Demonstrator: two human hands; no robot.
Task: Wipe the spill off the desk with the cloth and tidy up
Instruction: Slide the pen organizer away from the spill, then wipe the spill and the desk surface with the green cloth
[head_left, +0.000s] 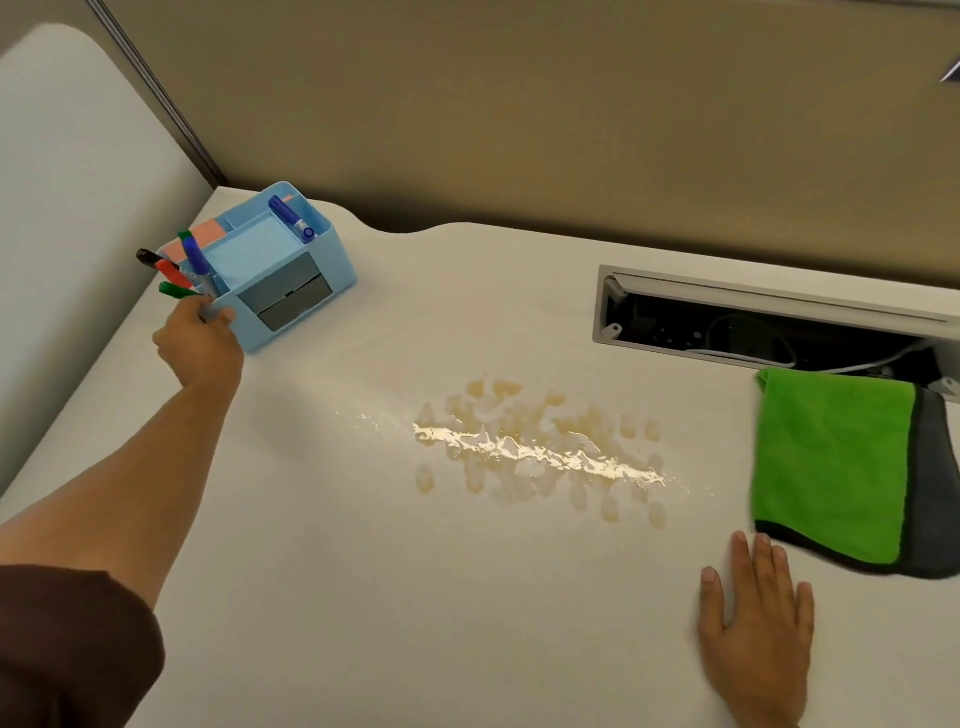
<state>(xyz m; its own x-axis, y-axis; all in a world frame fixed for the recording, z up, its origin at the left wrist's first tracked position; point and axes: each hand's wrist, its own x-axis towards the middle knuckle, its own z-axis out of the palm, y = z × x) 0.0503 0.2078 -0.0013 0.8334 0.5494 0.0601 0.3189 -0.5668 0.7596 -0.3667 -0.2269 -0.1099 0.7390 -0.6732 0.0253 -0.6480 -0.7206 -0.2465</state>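
On the worktop (363, 597) there is one spill (540, 452), one green cloth (831, 462) and one blue organizer (280, 270). The organizer holds five markers: two blue, two green and one red. There are two hands, the left hand (200, 345) and the right hand (756, 629)

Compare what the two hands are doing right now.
The left hand is stretched far out, gripping the corner of the blue organizer; the right hand lies near, holding nothing. The left is curled shut; the right is flat, fingers spread, just short of the green cloth. Neither touches the spill.
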